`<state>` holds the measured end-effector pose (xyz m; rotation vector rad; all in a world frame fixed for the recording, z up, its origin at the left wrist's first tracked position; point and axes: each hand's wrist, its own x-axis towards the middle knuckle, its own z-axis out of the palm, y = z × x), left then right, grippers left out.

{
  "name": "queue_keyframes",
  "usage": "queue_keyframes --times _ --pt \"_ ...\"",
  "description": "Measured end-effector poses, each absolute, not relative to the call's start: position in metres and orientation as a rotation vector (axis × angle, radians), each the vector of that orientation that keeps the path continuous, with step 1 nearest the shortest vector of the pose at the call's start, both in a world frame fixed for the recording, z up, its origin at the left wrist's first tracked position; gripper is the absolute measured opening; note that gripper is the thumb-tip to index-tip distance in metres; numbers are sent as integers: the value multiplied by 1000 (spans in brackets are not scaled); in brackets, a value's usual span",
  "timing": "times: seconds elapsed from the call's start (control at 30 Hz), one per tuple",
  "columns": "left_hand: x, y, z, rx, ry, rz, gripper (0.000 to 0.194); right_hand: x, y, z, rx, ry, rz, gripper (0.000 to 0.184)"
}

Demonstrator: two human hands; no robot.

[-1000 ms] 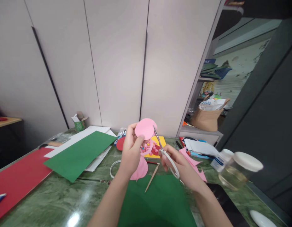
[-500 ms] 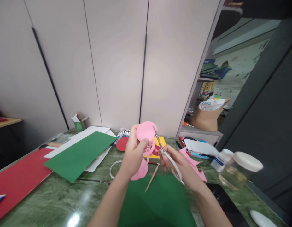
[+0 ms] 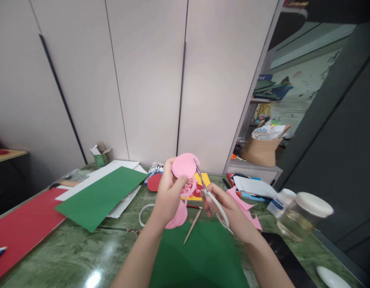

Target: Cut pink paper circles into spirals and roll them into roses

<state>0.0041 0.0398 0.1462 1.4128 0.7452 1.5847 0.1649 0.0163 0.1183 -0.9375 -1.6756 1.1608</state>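
Observation:
A round piece of pink paper (image 3: 184,165) is pinched in my left hand (image 3: 170,194), thumb in front and fingers behind. My right hand (image 3: 225,206) is closed round the white handles of a pair of scissors (image 3: 213,199). Their metal blades point up and lie across the right edge of the pink paper. A curled pink strip (image 3: 192,189) hangs below that paper. Under my hands, more rounded pink paper (image 3: 178,216) lies on the table, beside a pointed wooden stick (image 3: 192,227) resting partly on a green sheet (image 3: 197,254).
To the left lie another green sheet (image 3: 105,196) and a red sheet (image 3: 26,226). Pink scraps (image 3: 243,206), a lidded jar (image 3: 303,218) and a black tablet-like object (image 3: 285,256) are on the right. Tall cabinet doors (image 3: 146,80) stand behind the table.
Both hands stay almost in place. The round pink paper has tilted or shifted very slightly, with the scissor blades still at its right edge.

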Motion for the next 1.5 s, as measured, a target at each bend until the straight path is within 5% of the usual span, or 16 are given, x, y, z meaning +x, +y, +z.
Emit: queue_keyframes --times 1.5 --pt "1 44 144 1351 744 1668 26 168 16 118 -984 -1686 1185 28"
